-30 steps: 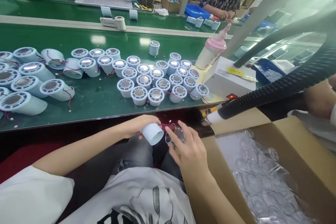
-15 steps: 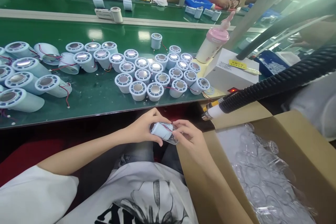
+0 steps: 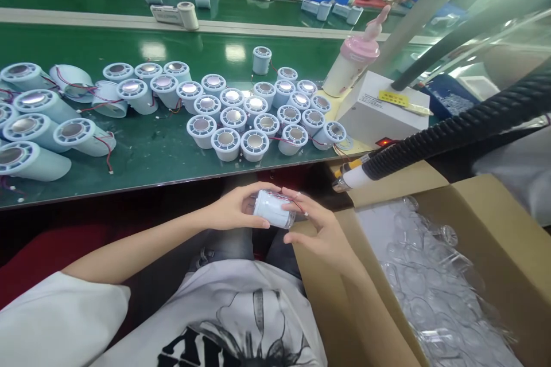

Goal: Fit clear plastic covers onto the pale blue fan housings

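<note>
My left hand (image 3: pixel 235 211) grips a pale blue cylindrical housing (image 3: pixel 272 209) lying sideways above my lap, with a thin red wire across it. My right hand (image 3: pixel 321 228) presses against its right end, where a clear plastic cap sits; the fingers are spread around that end. Both hands are just below the front edge of the green bench (image 3: pixel 155 155). On the bench, a cluster of upright housings (image 3: pixel 253 120) with shiny centres stands in front of me, and larger ones (image 3: pixel 38 126) lie at the left.
A cardboard box (image 3: pixel 486 229) of clear plastic caps (image 3: pixel 430 287) is at my right. A black corrugated hose with a white nozzle (image 3: pixel 357 176) reaches over it. A white unit (image 3: pixel 379 117) and a pink-lidded bottle (image 3: pixel 350 66) stand on the bench. Other people work across the belt.
The housing has turned from open-end-toward-me to lying sideways, and my right hand brought the clear cap onto its right end. Both hands have risen slightly toward the bench edge.
</note>
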Tool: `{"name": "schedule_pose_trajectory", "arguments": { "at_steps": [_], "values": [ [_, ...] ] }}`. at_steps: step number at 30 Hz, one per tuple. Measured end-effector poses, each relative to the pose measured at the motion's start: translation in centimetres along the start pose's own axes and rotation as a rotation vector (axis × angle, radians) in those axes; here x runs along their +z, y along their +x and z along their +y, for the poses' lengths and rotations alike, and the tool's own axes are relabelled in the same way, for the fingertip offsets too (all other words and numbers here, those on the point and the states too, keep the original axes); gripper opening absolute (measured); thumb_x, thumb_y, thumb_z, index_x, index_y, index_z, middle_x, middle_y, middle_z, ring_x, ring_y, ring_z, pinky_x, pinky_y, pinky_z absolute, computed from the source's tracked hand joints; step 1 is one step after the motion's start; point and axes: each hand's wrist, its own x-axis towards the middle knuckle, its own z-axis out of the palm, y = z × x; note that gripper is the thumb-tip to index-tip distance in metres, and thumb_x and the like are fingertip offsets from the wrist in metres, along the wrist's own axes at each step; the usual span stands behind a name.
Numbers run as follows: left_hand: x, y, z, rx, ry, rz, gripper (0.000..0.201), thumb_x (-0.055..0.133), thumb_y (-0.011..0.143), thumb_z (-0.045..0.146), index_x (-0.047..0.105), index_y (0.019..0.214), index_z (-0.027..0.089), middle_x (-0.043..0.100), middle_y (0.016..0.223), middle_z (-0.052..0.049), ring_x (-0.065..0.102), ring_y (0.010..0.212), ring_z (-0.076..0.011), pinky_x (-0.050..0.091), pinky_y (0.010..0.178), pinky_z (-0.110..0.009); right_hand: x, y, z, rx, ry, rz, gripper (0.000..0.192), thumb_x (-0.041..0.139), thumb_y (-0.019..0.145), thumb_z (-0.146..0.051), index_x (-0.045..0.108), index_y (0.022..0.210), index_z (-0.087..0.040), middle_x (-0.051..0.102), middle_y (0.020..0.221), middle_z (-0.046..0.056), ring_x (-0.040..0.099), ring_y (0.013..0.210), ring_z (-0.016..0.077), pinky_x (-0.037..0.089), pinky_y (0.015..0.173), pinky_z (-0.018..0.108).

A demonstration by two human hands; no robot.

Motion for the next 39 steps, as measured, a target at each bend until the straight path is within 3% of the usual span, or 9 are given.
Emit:
{"name": "schedule_pose_trajectory", "arguments": {
  "at_steps": [3,6,9,16,26,33,39],
  "values": [
    [0.2,-0.3,0.4,-0.079,-0.130,-0.020,0.062,0.075,0.072,0.026,0.050,0.128,0.024,0.055,0.127,-0.011,0.061,0.101,-0.0198,0.055,0.081,-0.034,0.0,-0.9,0.1,-0.129,-0.259,-0.012,0.040,0.074,0.076,-0.027,0.066,0.115,-0.026,0.058,0.131,0.007,0.056,0.120,0.0279,0.045,0.104,0.045],
    [0.2,-0.6,1.0,-0.096,-0.116,-0.059,0.068,0.076,0.071,0.027,0.047,0.133,0.026,0.054,0.129,-0.012,0.062,0.101,-0.0207,0.055,0.079,-0.033,-0.2,-1.4,0.2,-0.128,-0.291,-0.003,0.052,0.075,0.076,-0.030,0.058,0.125,-0.027,0.063,0.125,0.008,0.062,0.111,0.0279,0.050,0.098,0.044],
    [0.0,-0.8,1.4,-0.013,-0.003,-0.071,0.073,0.078,0.070,0.023,0.047,0.135,0.027,0.053,0.134,-0.011,0.058,0.113,-0.0235,0.050,0.093,-0.035,-0.2,-1.5,0.3,-0.096,-0.214,-0.006,0.057,0.078,0.073,-0.032,0.056,0.125,-0.025,0.068,0.114,0.008,0.062,0.110,0.0286,0.053,0.094,0.043],
    [-0.2,-1.4,1.9,0.073,0.121,-0.095,0.076,0.078,0.070,0.021,0.045,0.138,0.028,0.051,0.138,-0.011,0.056,0.119,-0.0257,0.047,0.098,-0.037,0.1,-1.3,-0.3,-0.022,0.046,-0.031,0.045,0.081,0.070,-0.033,0.059,0.109,-0.026,0.066,0.108,0.005,0.067,0.095,0.0233,0.059,0.083,0.038],
    [-0.2,-1.7,2.3,0.169,0.278,-0.087,0.076,0.079,0.068,0.021,0.047,0.137,0.028,0.051,0.139,-0.012,0.053,0.123,-0.0280,0.048,0.098,-0.037,0.5,-1.2,-0.5,0.190,0.334,-0.053,0.044,0.079,0.069,-0.040,0.055,0.103,-0.025,0.063,0.105,0.006,0.063,0.092,0.0220,0.058,0.071,0.032],
    [-0.7,-1.7,2.1,0.251,0.364,-0.104,0.078,0.079,0.067,0.017,0.046,0.137,0.028,0.048,0.140,-0.012,0.046,0.129,-0.0282,0.047,0.100,-0.037,0.7,-0.8,-0.8,0.310,0.432,-0.039,0.040,0.075,0.072,-0.045,0.055,0.098,-0.022,0.064,0.090,0.003,0.062,0.074,0.0147,0.056,0.059,0.024],
    [-0.7,-1.7,2.1,0.274,0.362,-0.113,0.077,0.078,0.069,0.017,0.045,0.138,0.029,0.047,0.140,-0.011,0.046,0.129,-0.0272,0.048,0.099,-0.035,1.1,-0.8,0.0,0.413,0.524,-0.028,0.047,0.073,0.071,-0.053,0.051,0.098,-0.020,0.065,0.073,0.000,0.064,0.057,0.0147,0.057,0.052,0.026]
  ]
}}
